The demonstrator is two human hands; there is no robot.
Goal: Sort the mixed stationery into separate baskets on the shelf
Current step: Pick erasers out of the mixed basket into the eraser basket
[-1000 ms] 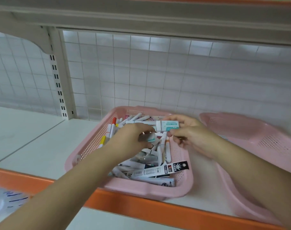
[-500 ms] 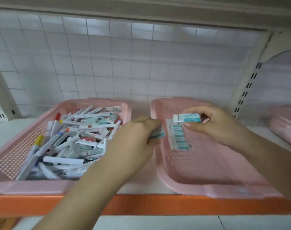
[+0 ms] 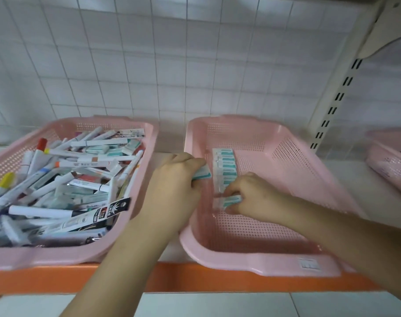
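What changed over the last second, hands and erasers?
Both hands moved right, from the pink mesh basket of mixed pens to the emptier pink mesh basket. The right hand came down and now holds its white-and-teal eraser low at the near end of the eraser row. Unchanged: the left hand still grips a second eraser by that basket's left rim; the row stays put.

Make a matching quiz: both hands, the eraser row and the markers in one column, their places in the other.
Things: 1 left hand; 2 right hand; 3 eraser row; 4 markers.
Places: A piled in the left basket; B lined up in the middle basket; C gripping one eraser at the middle basket's left rim; D holding another eraser at the row's near end.
Pairs: 1-C, 2-D, 3-B, 4-A.
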